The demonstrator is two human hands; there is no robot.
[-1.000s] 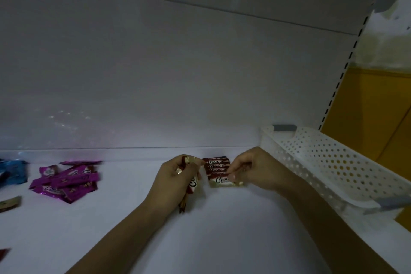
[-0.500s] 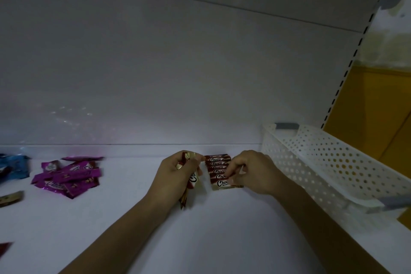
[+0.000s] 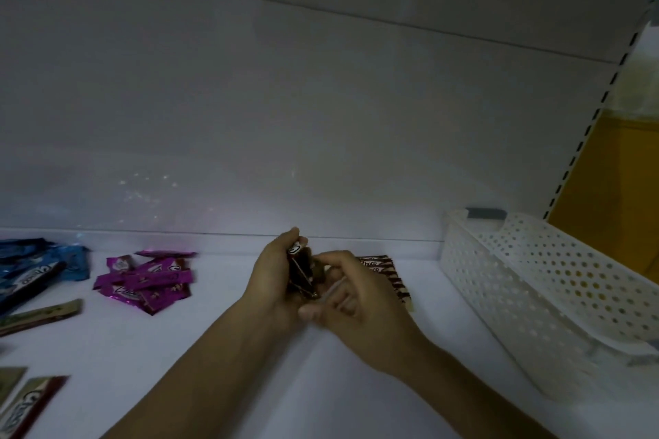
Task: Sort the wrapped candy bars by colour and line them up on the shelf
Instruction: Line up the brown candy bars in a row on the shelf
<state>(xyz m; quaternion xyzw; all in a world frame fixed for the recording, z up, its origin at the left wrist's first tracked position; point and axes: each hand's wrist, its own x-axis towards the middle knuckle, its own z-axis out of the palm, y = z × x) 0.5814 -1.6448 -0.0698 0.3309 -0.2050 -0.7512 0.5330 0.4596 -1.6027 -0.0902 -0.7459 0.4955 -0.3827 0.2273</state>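
Note:
My left hand [image 3: 272, 278] grips a small bunch of red-brown candy bars [image 3: 301, 269] upright above the white shelf [image 3: 199, 360]. My right hand [image 3: 351, 292] has come against that bunch and pinches a bar at its lower end. A row of red-brown bars [image 3: 387, 273] lies flat on the shelf just right of my hands, partly hidden by my right hand. A loose heap of purple bars [image 3: 148, 280] lies to the left. Blue bars [image 3: 39, 265] are piled at the far left.
A white perforated plastic basket [image 3: 527, 299] stands at the right on the shelf. Loose bars lie at the left edge: a greenish one [image 3: 39, 315] and a red-brown one [image 3: 26, 403] near the front. The shelf's back wall rises close behind my hands.
My right hand left the flat row of red-brown bars and moved left to the bunch in my left hand. The view has shifted right to left, showing more bars at the left.

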